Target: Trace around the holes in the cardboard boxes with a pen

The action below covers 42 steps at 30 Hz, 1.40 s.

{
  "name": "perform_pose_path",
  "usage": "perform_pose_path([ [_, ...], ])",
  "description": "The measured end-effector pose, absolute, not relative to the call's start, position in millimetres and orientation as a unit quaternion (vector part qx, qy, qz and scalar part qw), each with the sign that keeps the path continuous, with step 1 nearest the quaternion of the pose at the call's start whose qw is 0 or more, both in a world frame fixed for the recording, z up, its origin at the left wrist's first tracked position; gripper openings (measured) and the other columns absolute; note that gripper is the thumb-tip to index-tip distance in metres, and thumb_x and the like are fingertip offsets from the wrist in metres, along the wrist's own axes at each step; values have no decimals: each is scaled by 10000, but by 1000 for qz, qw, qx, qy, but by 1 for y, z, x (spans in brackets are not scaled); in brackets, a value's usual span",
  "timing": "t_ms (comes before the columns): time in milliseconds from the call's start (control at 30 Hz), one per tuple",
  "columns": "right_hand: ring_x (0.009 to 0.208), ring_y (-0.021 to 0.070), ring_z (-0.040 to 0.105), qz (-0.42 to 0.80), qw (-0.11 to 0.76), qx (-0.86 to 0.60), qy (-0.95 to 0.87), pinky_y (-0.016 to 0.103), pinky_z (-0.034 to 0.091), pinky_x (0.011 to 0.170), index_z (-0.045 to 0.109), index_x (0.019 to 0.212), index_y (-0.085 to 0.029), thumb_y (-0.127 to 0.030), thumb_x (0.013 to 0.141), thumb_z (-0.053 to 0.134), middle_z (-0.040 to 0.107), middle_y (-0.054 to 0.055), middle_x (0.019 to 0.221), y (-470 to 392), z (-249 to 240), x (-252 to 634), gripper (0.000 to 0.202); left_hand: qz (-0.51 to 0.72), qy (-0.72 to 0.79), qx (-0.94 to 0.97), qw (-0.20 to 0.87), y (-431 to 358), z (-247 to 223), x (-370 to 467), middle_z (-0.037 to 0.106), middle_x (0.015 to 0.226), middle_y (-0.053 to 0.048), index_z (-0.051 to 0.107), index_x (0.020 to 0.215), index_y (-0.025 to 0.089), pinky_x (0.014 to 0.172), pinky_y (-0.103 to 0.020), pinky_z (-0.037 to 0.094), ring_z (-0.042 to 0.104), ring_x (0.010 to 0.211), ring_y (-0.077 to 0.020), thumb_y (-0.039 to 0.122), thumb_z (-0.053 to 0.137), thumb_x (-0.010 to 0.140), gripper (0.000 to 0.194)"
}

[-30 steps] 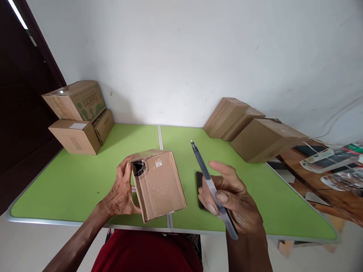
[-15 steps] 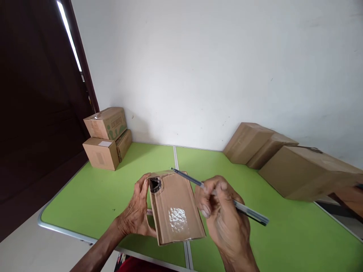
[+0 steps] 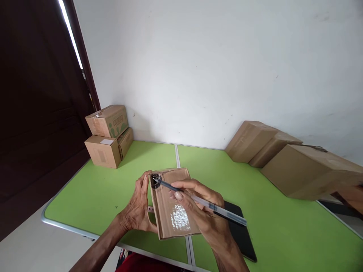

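A small cardboard box with a shiny patch of clear tape is tilted up over the green table. Its top left corner has a dark, ragged hole with black marks around the rim. My left hand grips the box along its left side, thumb low and fingers at the upper corner. In my right hand is a clear-barrelled pen, pinched between thumb and fingers, its tip at the hole. Part of the box's right side is hidden behind that hand.
Several cardboard boxes are stacked at the back left. More boxes lean together at the right. A flat black object, perhaps a phone or tablet, lies on the green table. Behind stands a white wall.
My right hand has moved left and brought the pen tip down to the hole in the box. The flat black object has come into sight behind it. My left hand keeps its hold.
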State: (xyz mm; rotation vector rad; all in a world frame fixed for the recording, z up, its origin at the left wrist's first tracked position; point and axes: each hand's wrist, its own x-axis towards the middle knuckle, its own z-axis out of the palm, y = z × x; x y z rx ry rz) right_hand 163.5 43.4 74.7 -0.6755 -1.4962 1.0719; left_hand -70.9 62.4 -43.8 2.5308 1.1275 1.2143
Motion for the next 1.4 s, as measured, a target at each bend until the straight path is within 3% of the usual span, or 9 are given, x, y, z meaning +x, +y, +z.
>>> perform_pose_path([
  [267,707,172,797,348,568,-325,-671,205,606,611,857,931,-253,-285,944,792,835,17,807,41,77,162,74,421,357,832,58,64,-35,-61,273,1689,-301,-194,1753,226,1171,-827,469,423,1497,-604,751,1014,473,1837],
  [433,605,135,717,309,564,-330,-691,184,523,532,833,882,-235,-265,949,754,789,-7,721,41,81,162,108,425,360,828,68,65,-35,-61,287,1676,-295,-178,1757,234,1181,-849,443,422,1496,-600,704,1031,458,1836],
  [667,548,125,643,295,548,-341,-705,198,473,498,811,865,-203,-283,971,719,764,5,713,41,78,164,161,421,362,829,70,68,-36,-59,277,1671,-288,-174,1758,223,1194,-819,454,417,1499,-589,637,1035,444,1833],
  [1100,482,115,520,301,544,-364,-694,220,359,448,734,789,-209,-319,964,712,653,-21,615,44,77,173,207,426,344,835,54,69,-38,-60,248,1669,-294,-206,1756,236,1195,-830,422,393,1510,-588,712,1041,443,1872],
  [1400,476,131,520,299,579,-396,-646,229,371,455,728,816,-218,-412,991,716,672,-5,604,46,71,169,261,428,347,834,30,68,-38,-59,238,1700,-319,-207,1759,234,1188,-841,422,360,1546,-605,751,1027,481,1850],
])
